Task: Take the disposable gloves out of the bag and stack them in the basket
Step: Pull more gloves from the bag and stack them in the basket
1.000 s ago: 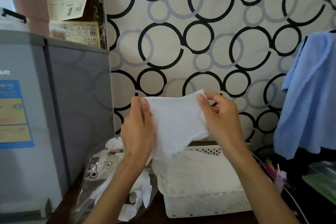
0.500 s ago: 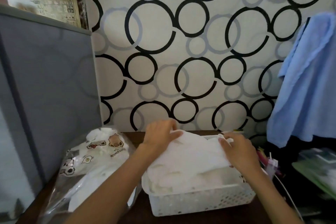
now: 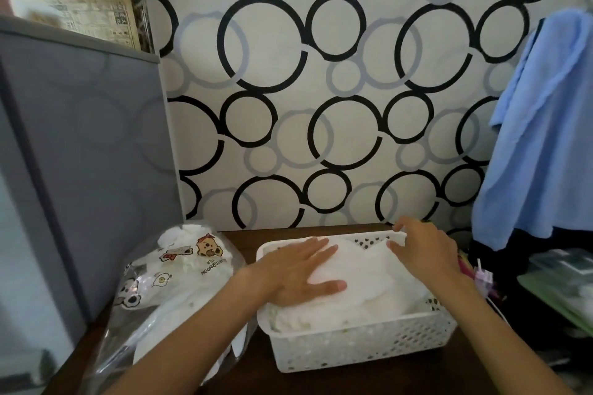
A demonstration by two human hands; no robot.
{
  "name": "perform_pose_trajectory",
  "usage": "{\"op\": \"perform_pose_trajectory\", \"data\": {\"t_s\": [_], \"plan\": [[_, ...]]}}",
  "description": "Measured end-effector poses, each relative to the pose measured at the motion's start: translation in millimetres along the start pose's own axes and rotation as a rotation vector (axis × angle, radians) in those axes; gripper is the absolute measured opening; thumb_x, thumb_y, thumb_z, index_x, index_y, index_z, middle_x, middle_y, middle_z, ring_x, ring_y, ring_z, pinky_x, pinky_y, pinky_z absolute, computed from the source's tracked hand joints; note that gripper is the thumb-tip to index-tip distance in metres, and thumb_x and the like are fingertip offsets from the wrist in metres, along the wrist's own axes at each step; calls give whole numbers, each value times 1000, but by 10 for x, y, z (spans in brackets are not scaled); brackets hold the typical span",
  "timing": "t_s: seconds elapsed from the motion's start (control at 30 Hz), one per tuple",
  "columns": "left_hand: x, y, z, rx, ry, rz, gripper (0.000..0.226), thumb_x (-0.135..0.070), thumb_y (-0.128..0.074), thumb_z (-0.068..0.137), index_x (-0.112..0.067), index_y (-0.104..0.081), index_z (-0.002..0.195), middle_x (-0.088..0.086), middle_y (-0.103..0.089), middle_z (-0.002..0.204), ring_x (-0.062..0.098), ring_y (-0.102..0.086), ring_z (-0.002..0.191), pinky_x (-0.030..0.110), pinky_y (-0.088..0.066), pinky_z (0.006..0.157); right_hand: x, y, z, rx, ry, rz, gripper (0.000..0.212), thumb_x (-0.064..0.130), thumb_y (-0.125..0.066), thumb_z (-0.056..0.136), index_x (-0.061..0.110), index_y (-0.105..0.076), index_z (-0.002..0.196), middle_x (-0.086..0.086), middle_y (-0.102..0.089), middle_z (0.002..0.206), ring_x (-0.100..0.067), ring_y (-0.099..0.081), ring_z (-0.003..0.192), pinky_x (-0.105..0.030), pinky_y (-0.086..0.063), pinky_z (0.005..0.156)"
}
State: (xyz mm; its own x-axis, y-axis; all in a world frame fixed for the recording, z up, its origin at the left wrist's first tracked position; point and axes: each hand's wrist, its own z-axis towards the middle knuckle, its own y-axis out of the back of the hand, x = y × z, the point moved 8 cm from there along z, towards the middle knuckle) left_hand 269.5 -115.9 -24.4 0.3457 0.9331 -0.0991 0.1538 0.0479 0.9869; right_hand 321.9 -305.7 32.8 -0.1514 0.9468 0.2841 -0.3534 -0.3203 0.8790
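The white glove that both hands were holding up against the patterned wall a second ago is now lying down on the pile of gloves (image 3: pixel 362 285) in the basket (image 3: pixel 362 343), and the hands have come down with it; half a second ago they were only just lowering it onto the heap.

The left hand (image 3: pixel 298 272) is pressing flat on the near-left part of the pile, its grip fully open, fingers straight and spread, holding nothing. The right hand (image 3: pixel 423 250) is resting at the far-right corner of the pile, beside the basket's back rim; its fingers are lightly bent over the glove's edge, and I cannot tell whether they are pinching it or only tucking it down.

The step in hand looks like smoothing the newly laid glove so the stack is sitting level. The heap is already rising above the rim, so pressing evenly seems to matter.

The bag (image 3: pixel 179 285), clear plastic with cartoon prints, is lying on the worktop (image 3: pixel 353 382) just to the left of the left hand, with more white gloves showing inside it. The next move probably calls for the left hand reaching leftward into the bag's mouth for another glove while the pile stays settled.
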Motion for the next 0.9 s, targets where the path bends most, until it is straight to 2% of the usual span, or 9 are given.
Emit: {"op": "perform_pose_trajectory", "data": {"t_s": [0.07,0.13,0.23,0.33,0.5,0.6,0.73,0.8,0.9], "plan": [[-20,-86,17,56,16,22,84,-74,-22,88,-31,15,151,-10,21,158,10,16,146,35,8,118,70,106,-22,-69,59,53,27,31,-57,93,21,-55,118,-2,-62,116,-22,-59,103,-28,-41,74],[6,-167,46,109,55,7,88,-76,-22,87,-30,19,150,-9,25,157,11,18,146,37,9,118,218,92,-71,4,193,174,34,33,-57,93,25,-52,125,2,-58,115,-16,-56,104,-27,-42,80],[17,-277,40,183,92,19,89,-77,-20,86,-30,21,149,-7,25,157,13,18,146,39,9,119,352,-361,-253,481,342,-7,64,54,-47,91,33,-23,147,0,-30,149,-22,-26,138,-38,-26,111],[6,-292,35,217,117,10,88,-76,-20,86,-30,18,150,-6,21,159,14,16,147,40,7,120,181,-672,-358,737,290,-224,82,66,-38,89,31,3,151,-1,3,159,-26,4,146,-43,-6,117],[60,52,-108,160,158,-97,85,-70,-33,89,-27,2,153,-6,5,162,16,1,149,40,-2,120,136,-597,-259,701,276,2,82,59,-55,84,29,-16,150,1,-11,158,-21,-9,145,-39,-13,117],[191,292,-353,142,162,-183,72,-55,-49,92,-28,-19,152,-6,-17,159,16,-14,147,38,-13,119,86,-361,-180,610,288,144,71,49,-65,82,31,-32,143,4,-30,148,-15,-30,135,-34,-28,113],[304,450,-596,55,135,-111,28,-39,-65,88,-34,-63,115,-17,-53,117,8,-49,113,28,-40,94,-27,-321,-137,569,288,13,59,47,-64,85,30,-41,137,2,-36,141,-15,-38,128,-34,-36,106],[268,438,-646,31,125,7,22,-40,-63,89,-34,-67,110,-17,-60,116,4,-49,98,25,-38,81,-52,-362,-154,606,279,-76,54,46,-61,87,28,-44,135,0,-36,142,-17,-37,129,-34,-35,107],[257,401,-743,17,115,22,26,-37,-54,95,-34,-65,119,-13,-60,126,7,-52,108,26,-39,89,40,-268,-200,589,269,-77,52,43,-58,90,28,-42,137,1,-34,146,-17,-35,132,-33,-33,108]]}}
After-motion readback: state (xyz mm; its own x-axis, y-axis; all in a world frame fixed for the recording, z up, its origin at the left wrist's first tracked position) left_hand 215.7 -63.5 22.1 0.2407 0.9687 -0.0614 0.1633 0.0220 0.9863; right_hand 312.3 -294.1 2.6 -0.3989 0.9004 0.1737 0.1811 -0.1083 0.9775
